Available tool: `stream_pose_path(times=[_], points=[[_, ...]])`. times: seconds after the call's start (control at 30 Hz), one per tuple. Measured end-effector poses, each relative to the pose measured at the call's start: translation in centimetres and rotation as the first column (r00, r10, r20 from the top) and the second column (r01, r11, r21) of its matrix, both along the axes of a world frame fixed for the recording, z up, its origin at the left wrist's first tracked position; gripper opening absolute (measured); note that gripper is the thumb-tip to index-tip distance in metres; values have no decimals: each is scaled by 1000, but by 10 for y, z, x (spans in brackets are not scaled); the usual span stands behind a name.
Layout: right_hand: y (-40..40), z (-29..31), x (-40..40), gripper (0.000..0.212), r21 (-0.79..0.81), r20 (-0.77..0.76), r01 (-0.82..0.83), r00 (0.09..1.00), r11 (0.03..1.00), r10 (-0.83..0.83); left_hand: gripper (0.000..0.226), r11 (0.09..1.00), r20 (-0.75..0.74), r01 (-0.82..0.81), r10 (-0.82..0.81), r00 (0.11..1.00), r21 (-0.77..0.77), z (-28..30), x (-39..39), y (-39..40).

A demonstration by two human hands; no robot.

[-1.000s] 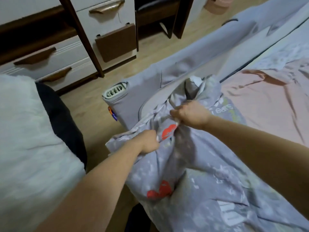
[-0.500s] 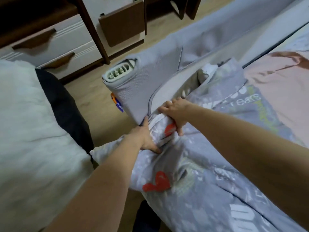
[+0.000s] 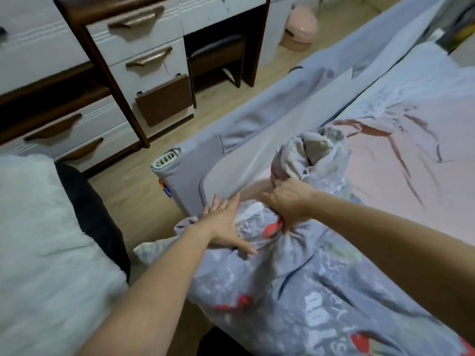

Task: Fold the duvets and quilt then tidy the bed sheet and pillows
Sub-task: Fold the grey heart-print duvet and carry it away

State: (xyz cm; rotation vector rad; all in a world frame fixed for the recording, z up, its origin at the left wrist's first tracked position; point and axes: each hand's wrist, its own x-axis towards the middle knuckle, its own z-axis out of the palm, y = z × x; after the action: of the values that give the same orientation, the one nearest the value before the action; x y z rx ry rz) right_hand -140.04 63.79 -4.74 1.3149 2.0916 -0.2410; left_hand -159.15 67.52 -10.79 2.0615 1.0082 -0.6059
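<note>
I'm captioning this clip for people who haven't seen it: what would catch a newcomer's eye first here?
First, the two bare arms in the middle: the right hand grips a bunched fold of the grey printed duvet with red hearts, while the left hand lies flat on it. Behind them runs the grey fabric bed rail along the pink bed sheet, and the white drawer unit with brown handles fills the upper left.

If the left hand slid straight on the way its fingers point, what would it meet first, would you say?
Most likely the grey bed rail. The left hand lies flat on the duvet, fingers pointing up-frame at the rail's padded end, and the fingertips look almost against it already, though depth is hard to judge.
</note>
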Motion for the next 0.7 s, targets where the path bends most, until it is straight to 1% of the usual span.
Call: stream_pose_path(times=[0.03, 0.07, 0.13, 0.17, 0.23, 0.27, 0.3, 0.33, 0.37, 0.4, 0.43, 0.47, 0.5, 0.53, 0.57, 0.6, 0.63, 0.67, 0.7], points=[[-15, 24, 10, 85, 54, 10, -19, 1000, 998, 18, 145, 1000, 28, -4, 4, 1000, -10, 23, 11, -10], [-24, 38, 17, 82, 74, 17, -32, 999, 997, 31, 139, 999, 51, -19, 21, 998, -40, 34, 19, -16], [-48, 68, 35, 64, 140, 47, -27, 999, 990, 21, 120, 993, 135, -76, 87, 987, -87, 53, 41, -30], [-63, 82, 47, 55, 158, 67, 13, 997, 987, -24, 105, 993, 177, -101, 112, 978, -67, 64, 54, -39], [-90, 107, 67, 44, 236, 96, 85, 989, 968, -110, 86, 993, 278, -120, 116, 953, -2, 77, 83, -58], [-98, 111, 78, 42, 332, 87, 111, 985, 937, -148, 78, 992, 335, -124, 104, 937, 38, 86, 95, -67], [-110, 120, 92, 43, 433, 46, 199, 969, 879, -243, 69, 986, 370, -129, 82, 925, 106, 103, 109, -75], [-118, 125, 101, 47, 517, -46, 338, 928, 787, -369, 58, 973, 388, -145, 66, 919, 179, 120, 118, -82], [-128, 130, 108, 51, 546, -169, 502, 850, 670, -499, 49, 954, 383, -141, 31, 923, 263, 137, 127, -85], [-137, 140, 109, 53, 497, -366, 701, 704, 512, -608, 43, 931, 346, -123, -4, 938, 344, 153, 133, -84], [-143, 145, 108, 53, 392, -570, 868, 490, 306, -660, 38, 912, 305, -97, -32, 952, 399, 165, 135, -80], [-147, 150, 112, 52, 192, -725, 977, 207, 95, -657, 35, 897, 272, -64, -64, 960, 436, 180, 137, -74], [-146, 153, 115, 54, -50, -774, 998, -61, -35, -630, 31, 890, 259, -49, -79, 963, 453, 187, 136, -69], [-143, 164, 117, 60, -252, -755, 963, -260, -99, -602, 27, 876, 248, -31, -103, 963, 482, 199, 137, -65], [-139, 175, 114, 72, -429, -702, 893, -425, -137, -571, 23, 860, 236, -4, -135, 962, 510, 207, 138, -62], [-128, 185, 110, 85, -550, -641, 819, -538, -160, -548, 22, 843, 227, 23, -170, 959, 537, 216, 141, -59], [-115, 196, 104, 93, -615, -576, 772, -581, -163, -575, 25, 826, 223, 52, -211, 952, 561, 223, 145, -56], [-103, 206, 99, 97, -646, -523, 747, -582, -156, -623, 28, 814, 217, 82, -249, 944, 576, 231, 149, -54], [-89, 212, 95, 94, -663, -476, 737, -553, -134, -684, 30, 801, 216, 110, -287, 933, 588, 239, 153, -55]])
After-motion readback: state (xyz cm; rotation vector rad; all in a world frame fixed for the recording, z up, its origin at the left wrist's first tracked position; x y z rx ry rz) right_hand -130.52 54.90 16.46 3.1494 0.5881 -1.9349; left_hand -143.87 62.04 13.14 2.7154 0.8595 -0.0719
